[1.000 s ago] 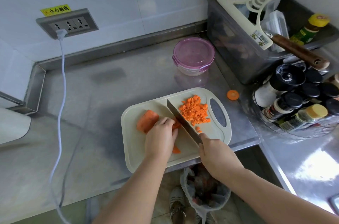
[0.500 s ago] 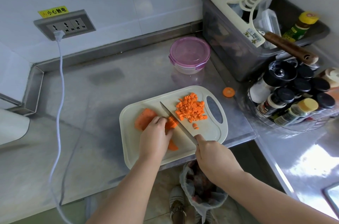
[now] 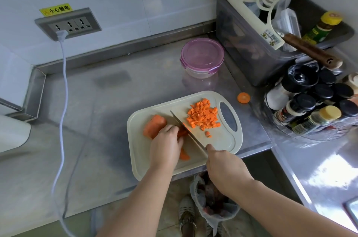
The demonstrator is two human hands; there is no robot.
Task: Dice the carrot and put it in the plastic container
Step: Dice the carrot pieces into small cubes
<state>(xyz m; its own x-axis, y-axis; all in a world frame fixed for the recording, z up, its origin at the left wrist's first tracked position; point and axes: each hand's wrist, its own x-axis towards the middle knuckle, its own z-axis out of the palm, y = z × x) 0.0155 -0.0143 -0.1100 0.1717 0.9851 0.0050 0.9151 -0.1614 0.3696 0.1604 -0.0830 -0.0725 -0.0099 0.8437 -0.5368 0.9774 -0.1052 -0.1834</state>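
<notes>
As only the head view is supplied, all findings rest on it. The cutting board (image 3: 222, 140) lies at the near edge of the desk (image 3: 116, 101), its handle slot toward the right.

The left hand (image 3: 166, 143) rests on the board with its fingers curled down, pinning a small bundle of carrot strips (image 3: 183, 132). The right hand (image 3: 224, 167) is clamped round the grip of the knife (image 3: 186, 130) at the board's near edge; the grip itself is hidden in the fist. The blade runs diagonally from that hand toward the far left and lies just beside the left fingertips, on their right. The strips appear to lie across the blade, running back under the left hand, though the fingers cover most of them.

An uncut carrot chunk (image 3: 155, 125) lies on the board's left part, at the far side of the left hand; whether it touches the hand I cannot tell. A loose carrot piece (image 3: 184, 155) lies by the left wrist. The diced pile (image 3: 203, 115) sits right of the blade, near the handle slot. The plastic container (image 3: 202, 58) stands well apart toward the far edge, purple lid on.

Judgement: dicing is partly done and transfer has not begun. The next cut calls for the blade to fall just right of the curled knuckles.
</notes>
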